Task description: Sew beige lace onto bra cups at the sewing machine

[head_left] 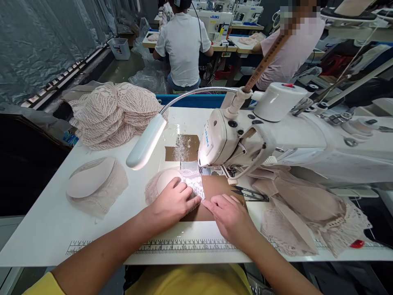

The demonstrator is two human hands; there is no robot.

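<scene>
A beige lace piece with a smooth pale bra cup (pixel 168 180) lies below the needle area of the white sewing machine (pixel 211 137). My left hand (pixel 176 199) presses on it, fingers bent and close together, thumb and index finger at the lace's lower edge. The curled fingers of my right hand (pixel 229 215) pinch the lace at its near right corner, their tips close to the left thumb. Brown tape-like sheeting (pixel 216 188) covers the machine bed under the work. What sits right under the presser foot is hard to make out.
A tall pile of lace pieces (pixel 113 110) stands at the back left, with a single cup on lace (pixel 92 180) in front. A lamp (pixel 146 141) arches over the work. Black scissors (pixel 250 193) and beige lace garments (pixel 307 200) lie right. People (pixel 186 45) sit beyond.
</scene>
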